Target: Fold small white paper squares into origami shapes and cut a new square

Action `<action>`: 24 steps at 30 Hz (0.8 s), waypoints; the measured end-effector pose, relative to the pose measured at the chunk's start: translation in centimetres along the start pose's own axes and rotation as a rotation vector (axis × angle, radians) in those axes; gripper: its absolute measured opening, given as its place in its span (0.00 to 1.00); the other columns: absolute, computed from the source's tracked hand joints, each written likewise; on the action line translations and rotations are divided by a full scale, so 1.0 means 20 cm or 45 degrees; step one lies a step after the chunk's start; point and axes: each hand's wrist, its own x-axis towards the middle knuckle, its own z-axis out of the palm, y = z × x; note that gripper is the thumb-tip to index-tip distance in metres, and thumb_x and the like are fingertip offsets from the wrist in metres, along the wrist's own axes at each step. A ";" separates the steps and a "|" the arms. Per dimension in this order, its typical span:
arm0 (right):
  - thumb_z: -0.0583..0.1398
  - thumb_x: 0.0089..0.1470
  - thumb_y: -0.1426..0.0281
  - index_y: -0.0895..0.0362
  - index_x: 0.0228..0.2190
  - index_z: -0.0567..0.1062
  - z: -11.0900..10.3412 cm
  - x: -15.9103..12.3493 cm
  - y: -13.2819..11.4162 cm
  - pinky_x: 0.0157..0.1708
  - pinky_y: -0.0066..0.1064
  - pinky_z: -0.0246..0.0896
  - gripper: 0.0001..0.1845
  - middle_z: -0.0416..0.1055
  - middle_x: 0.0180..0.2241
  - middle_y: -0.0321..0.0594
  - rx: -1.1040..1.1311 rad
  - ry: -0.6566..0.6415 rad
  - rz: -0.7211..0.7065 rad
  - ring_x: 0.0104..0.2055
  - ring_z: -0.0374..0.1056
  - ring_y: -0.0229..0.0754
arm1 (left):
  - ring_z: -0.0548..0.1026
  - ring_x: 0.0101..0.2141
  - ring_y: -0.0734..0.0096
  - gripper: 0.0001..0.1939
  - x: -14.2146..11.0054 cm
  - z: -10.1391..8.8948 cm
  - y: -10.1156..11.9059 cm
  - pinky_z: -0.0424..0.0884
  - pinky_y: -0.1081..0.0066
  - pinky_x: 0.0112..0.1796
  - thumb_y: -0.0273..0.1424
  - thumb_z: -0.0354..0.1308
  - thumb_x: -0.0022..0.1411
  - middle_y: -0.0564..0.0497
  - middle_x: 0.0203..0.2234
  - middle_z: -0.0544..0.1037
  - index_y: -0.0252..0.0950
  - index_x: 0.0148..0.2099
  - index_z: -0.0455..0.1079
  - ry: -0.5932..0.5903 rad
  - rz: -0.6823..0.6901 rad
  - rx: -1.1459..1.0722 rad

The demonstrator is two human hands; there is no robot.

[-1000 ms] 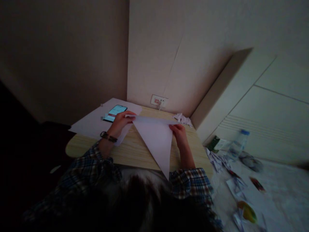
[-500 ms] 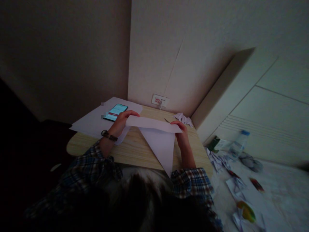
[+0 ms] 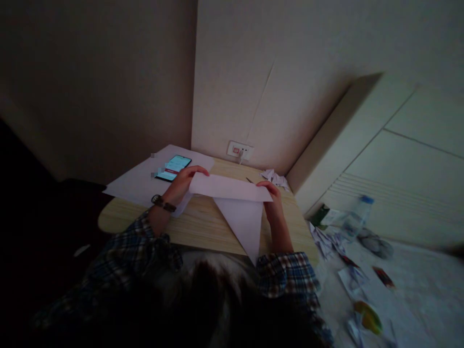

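Note:
A white strip of paper [image 3: 232, 187] is stretched level above the small wooden table. My left hand [image 3: 181, 184] grips its left end, with a watch on the wrist. At the other end my right hand [image 3: 272, 194] pinches the strip. Beneath it a triangular piece of white paper [image 3: 243, 222] points down toward me, its tip over the table's front edge. Whether the triangle is joined to the strip I cannot tell. Beyond my left hand a lit phone [image 3: 174, 167] lies on large white sheets [image 3: 137, 176]. A thin dark pointed object [image 3: 250, 181] shows behind my right hand.
Folded white papers [image 3: 275, 179] sit at the back right corner of the wooden table [image 3: 206, 229]. A wall socket [image 3: 239, 151] with a plug is behind it. To the right, a pale surface holds a plastic bottle [image 3: 357, 217], paper pieces [image 3: 328, 241] and a yellow-green item [image 3: 369, 317].
The strip has tilted slightly, so more of its face shows and its lower edge covers more of the triangle's top. Both hands keep nearly the same place.

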 end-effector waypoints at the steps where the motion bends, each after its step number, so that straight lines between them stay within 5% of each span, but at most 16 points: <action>1: 0.60 0.63 0.64 0.57 0.49 0.73 0.00 0.00 0.00 0.44 0.42 0.72 0.15 0.73 0.49 0.44 0.002 -0.001 0.006 0.45 0.73 0.45 | 0.74 0.29 0.72 0.09 0.00 0.00 0.00 0.72 0.68 0.32 0.34 0.61 0.64 0.53 0.30 0.76 0.32 0.35 0.72 0.007 0.003 0.001; 15: 0.60 0.63 0.63 0.56 0.50 0.73 0.01 0.00 -0.03 0.44 0.42 0.72 0.16 0.72 0.50 0.44 0.036 0.032 0.111 0.46 0.72 0.45 | 0.73 0.27 0.74 0.09 0.00 -0.01 0.00 0.71 0.71 0.29 0.33 0.61 0.65 0.54 0.29 0.75 0.32 0.34 0.71 0.056 -0.002 -0.049; 24: 0.60 0.62 0.63 0.57 0.51 0.72 0.02 0.01 -0.01 0.45 0.44 0.72 0.17 0.71 0.51 0.44 0.026 0.039 0.196 0.48 0.72 0.46 | 0.77 0.37 0.67 0.10 0.00 0.00 0.00 0.77 0.63 0.37 0.34 0.60 0.67 0.48 0.41 0.78 0.32 0.47 0.72 0.044 -0.119 -0.089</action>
